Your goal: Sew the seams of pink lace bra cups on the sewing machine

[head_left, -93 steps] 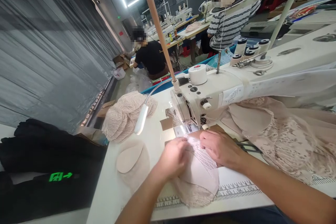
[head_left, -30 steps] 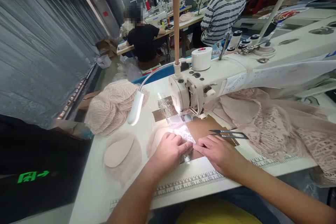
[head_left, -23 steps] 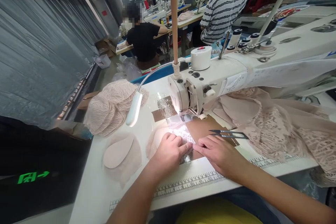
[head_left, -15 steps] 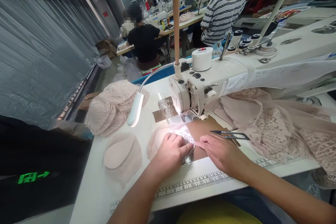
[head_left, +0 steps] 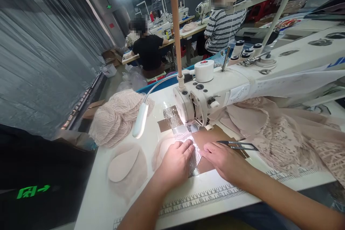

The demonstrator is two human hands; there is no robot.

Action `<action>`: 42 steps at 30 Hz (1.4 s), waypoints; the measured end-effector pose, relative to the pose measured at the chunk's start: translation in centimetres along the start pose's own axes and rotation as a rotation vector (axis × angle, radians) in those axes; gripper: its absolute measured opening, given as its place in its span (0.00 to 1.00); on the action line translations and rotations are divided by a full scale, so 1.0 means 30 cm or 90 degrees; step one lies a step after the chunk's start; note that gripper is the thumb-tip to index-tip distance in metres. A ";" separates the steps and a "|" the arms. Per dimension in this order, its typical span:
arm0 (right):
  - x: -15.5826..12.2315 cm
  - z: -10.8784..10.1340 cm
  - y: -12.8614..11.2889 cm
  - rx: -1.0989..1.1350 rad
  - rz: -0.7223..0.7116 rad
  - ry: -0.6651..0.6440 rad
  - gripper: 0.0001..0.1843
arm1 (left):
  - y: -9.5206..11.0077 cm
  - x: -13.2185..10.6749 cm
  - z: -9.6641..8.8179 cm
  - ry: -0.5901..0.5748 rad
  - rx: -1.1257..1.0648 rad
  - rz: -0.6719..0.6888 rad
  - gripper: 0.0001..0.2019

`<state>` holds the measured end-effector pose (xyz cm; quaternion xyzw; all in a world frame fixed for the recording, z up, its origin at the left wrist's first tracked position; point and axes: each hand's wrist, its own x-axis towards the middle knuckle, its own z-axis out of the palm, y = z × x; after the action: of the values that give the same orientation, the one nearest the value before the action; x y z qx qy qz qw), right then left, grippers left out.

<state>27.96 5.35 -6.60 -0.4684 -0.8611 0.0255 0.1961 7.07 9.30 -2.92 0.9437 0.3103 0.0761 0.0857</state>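
Observation:
A white sewing machine [head_left: 215, 90] stands on the white table [head_left: 107, 201]. A pale lace piece [head_left: 185, 139] lies under its needle on a brown plate. My left hand [head_left: 175, 163] lies flat on the lace and the cup-shaped pad beneath it, fingers stretched toward the needle. My right hand [head_left: 223, 160] presses flat on the lace's right edge, fingers together and extended. Thread snips [head_left: 238, 145] lie just beyond my right fingers.
A stack of lace cups [head_left: 115, 118] sits at the table's left, an oval pad [head_left: 122, 163] in front of it. A heap of lace fabric [head_left: 285, 136] fills the right. A gooseneck lamp [head_left: 140, 124] hangs over the table. Two people sit at machines behind.
The lace has fed toward the needle and both hands moved forward with it. My left fingers, curled a moment ago, are now stretched flat.

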 end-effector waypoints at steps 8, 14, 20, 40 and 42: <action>0.015 -0.009 -0.004 -0.019 -0.001 0.016 0.15 | -0.003 0.021 -0.017 -0.003 -0.001 0.006 0.27; 0.048 -0.022 0.011 -0.003 0.010 -0.024 0.16 | -0.049 0.041 -0.011 -0.012 0.022 0.014 0.28; 0.116 -0.035 0.033 -0.021 0.022 -0.076 0.15 | -0.110 0.085 -0.013 -0.007 0.026 0.028 0.29; 0.139 -0.001 0.053 -0.056 -0.001 0.055 0.20 | -0.150 0.098 0.001 0.017 0.036 0.085 0.20; 0.148 -0.001 0.054 -0.052 0.012 0.054 0.19 | -0.165 0.107 0.002 0.024 0.036 0.091 0.19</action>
<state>27.12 9.89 -5.55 -0.4846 -0.8480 -0.0279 0.2130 6.82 15.14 -3.72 0.9638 0.2460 0.0914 0.0475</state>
